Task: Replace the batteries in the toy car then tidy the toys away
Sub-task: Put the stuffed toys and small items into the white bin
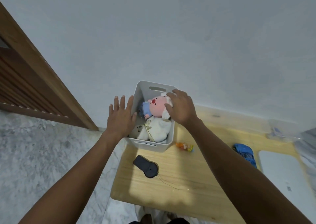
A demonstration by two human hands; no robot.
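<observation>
A white storage bin [169,138] stands at the far left corner of a light wooden table [188,177]. Inside it lie a pink pig plush [156,106] with a blue outfit and a white plush [159,129]. My right hand [182,108] presses on the pig plush's white hood, fingers curled over it. Flat against the bin's left wall rests my left hand [120,118], fingers spread, holding nothing. A blue toy car [245,154] sits on the table to the right. A black remote control [146,166] with a thin wire lies in front of the bin.
A small orange and yellow toy [185,146] lies just right of the bin. A white pad [287,177] and clear plastic items [278,132] are at the right edge. A wooden door frame [42,80] stands left, over a marble floor [42,155].
</observation>
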